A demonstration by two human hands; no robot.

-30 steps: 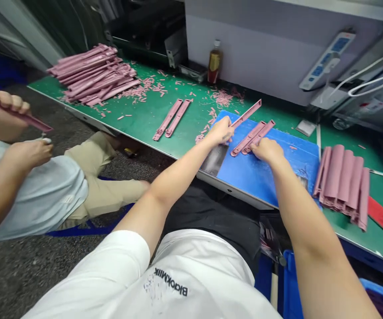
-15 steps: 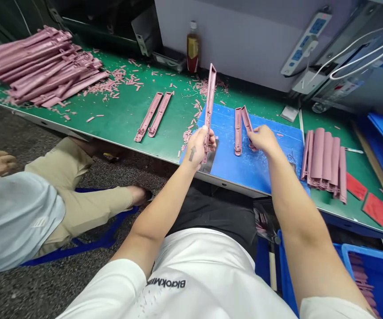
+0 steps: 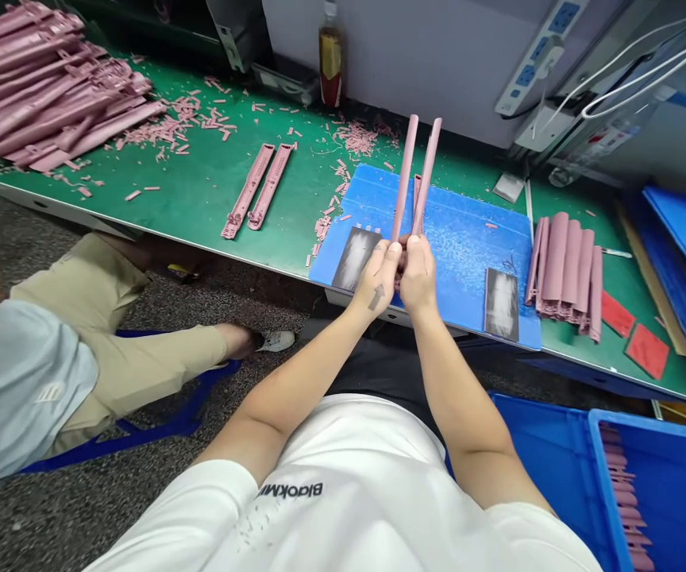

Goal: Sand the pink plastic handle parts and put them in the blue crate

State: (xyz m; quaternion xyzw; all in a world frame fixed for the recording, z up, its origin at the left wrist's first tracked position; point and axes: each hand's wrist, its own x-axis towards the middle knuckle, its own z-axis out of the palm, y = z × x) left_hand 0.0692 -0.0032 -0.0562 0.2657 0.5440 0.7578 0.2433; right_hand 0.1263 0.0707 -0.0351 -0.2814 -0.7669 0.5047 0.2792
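Head view is looking down on two pink plastic strips (image 3: 406,175) that are standing almost upright, side by side and slightly apart, above the middle of a blue mat (image 3: 468,206). The left hand (image 3: 379,280) and right hand (image 3: 418,274) are pressed close together, fingers curled rather than spread, and they are pinching the lower ends of the strips between them. That grip is hiding those ends and holding the strips clear of the mat, with their long sides facing the camera. A shorter pink piece is showing between the strips, though I cannot tell how it relates to them. Two dark rectangular pads (image 3: 355,258) are lying on the mat at 9 o'clock and 3 o'clock from the hands, leaving open mat between them. Beyond the mat, a green workbench (image 3: 200,191) is carrying a heap of pink strips (image 3: 39,103) at 10 o'clock, a parallel pair of strips (image 3: 260,187) also at 10 o'clock, and pink scraps (image 3: 358,139) near 12 o'clock. A row of curved strips (image 3: 563,270) is standing edge to edge at 3 o'clock, probably to keep them together. A blue crate (image 3: 646,421) is sitting at 4 o'clock, and a co-worker's khaki trouser leg (image 3: 129,357) is showing at 8 o'clock.
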